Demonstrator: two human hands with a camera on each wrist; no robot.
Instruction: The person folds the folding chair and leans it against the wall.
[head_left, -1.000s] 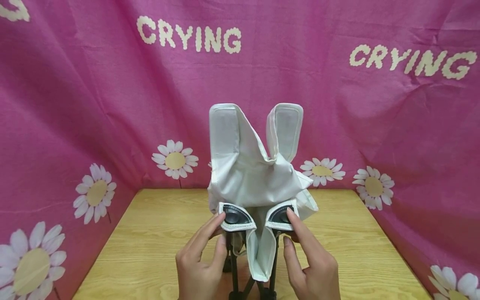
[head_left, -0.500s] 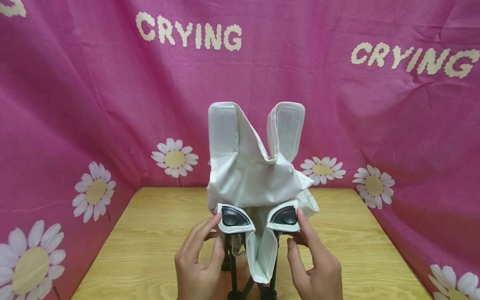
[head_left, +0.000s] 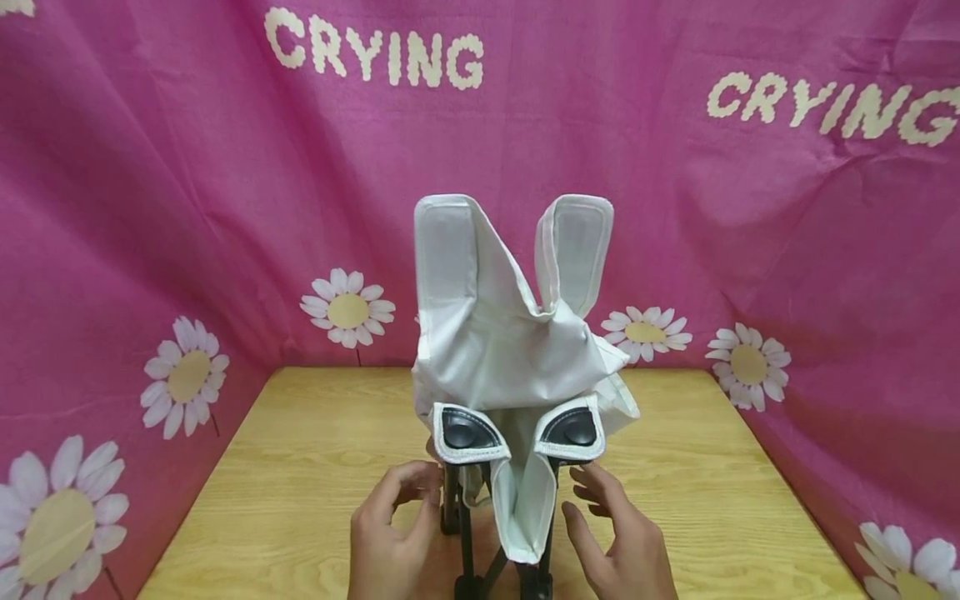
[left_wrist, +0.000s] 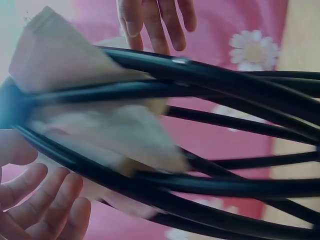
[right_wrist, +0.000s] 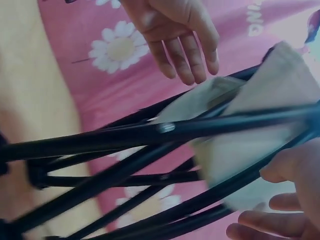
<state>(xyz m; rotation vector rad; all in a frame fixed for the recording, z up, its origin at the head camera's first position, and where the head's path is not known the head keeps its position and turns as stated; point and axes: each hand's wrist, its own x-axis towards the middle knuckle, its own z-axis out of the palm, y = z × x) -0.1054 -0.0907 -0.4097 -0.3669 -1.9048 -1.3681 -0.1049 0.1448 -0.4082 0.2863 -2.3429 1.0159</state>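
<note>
A folding chair with white fabric (head_left: 517,358) and thin black legs (head_left: 467,533) stands upright on the table in the head view. Two corner flaps of the fabric bear black patches (head_left: 468,429) and face the person. My left hand (head_left: 393,529) is beside the legs on the left, its fingers loosely bent around nothing. On the other side my right hand (head_left: 618,533) hovers likewise, thumb and fingers apart. Both wrist views show the crossing black tubes (left_wrist: 220,187) near the relaxed fingers of the left hand (left_wrist: 45,205) and right hand (right_wrist: 290,195); whether fingertips touch a tube I cannot tell.
The chair stands on a wood-grain table (head_left: 720,483). A pink cloth (head_left: 600,150) printed with daisies and lettering hangs behind and along both sides.
Both hands have let go of the black-patched corners and dropped lower, beside the chair's legs. The chair keeps its place; the head view has tilted slightly down.
</note>
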